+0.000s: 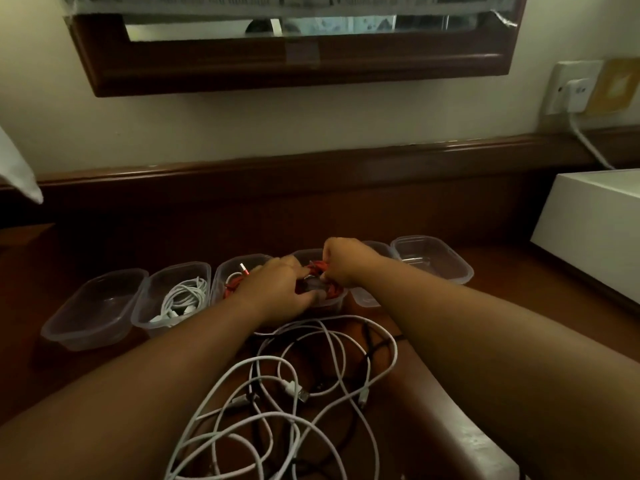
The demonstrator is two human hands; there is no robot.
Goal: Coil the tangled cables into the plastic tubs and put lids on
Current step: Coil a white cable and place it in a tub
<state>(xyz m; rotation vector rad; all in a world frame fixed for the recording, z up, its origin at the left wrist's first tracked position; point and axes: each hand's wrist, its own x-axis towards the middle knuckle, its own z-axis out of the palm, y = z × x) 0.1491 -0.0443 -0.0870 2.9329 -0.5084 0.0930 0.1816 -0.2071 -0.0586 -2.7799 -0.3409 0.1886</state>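
Right — left hand [277, 285] and right hand [341, 261] both pinch the red cable [320, 268] over a tub [332, 301]. Risk — coil springs back out once released.

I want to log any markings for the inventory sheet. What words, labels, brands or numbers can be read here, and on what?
No text can be read in this picture.
Paper strip along the mirror's top edge: printed marks, too blurred to read.
Yellow sticker beside the wall socket: pale shape, no legible words.
Plastic tubs, white cables and white box: no label visible.
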